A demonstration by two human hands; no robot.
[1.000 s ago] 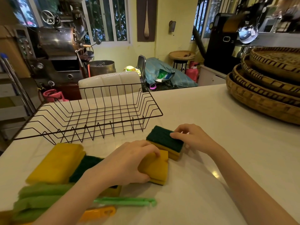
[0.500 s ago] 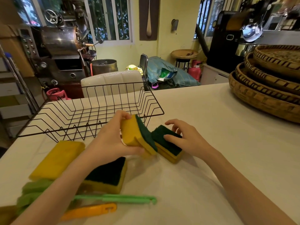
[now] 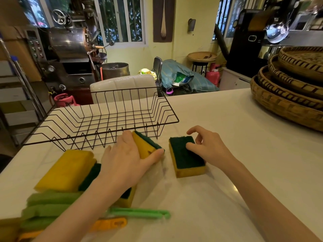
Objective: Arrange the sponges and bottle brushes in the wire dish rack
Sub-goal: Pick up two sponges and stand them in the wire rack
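Note:
A black wire dish rack (image 3: pixel 108 123) stands on the white counter, nothing in it. My left hand (image 3: pixel 125 161) grips a yellow sponge with a dark green scrub face (image 3: pixel 146 145), tilted on edge just in front of the rack's near rim. My right hand (image 3: pixel 208 147) rests its fingers on a second green-topped sponge (image 3: pixel 185 158) lying flat on the counter. A pile at the left holds a yellow sponge (image 3: pixel 68 170), another green-topped one (image 3: pixel 90 175) partly under my arm, and light green pads (image 3: pixel 45 206). A green brush handle (image 3: pixel 139 213) and an orange one (image 3: pixel 110 223) lie near the front edge.
Stacked woven trays (image 3: pixel 290 88) fill the counter's right side. Beyond the counter's far edge are a white padded chair back (image 3: pixel 122 86) and a metal machine (image 3: pixel 66 44). Bare counter (image 3: pixel 218 119) lies between the rack and the woven trays.
My left hand picked a sponge off the pile and carried it up toward the rack's near rim. The right hand stayed on the other sponge, which has turned slightly.

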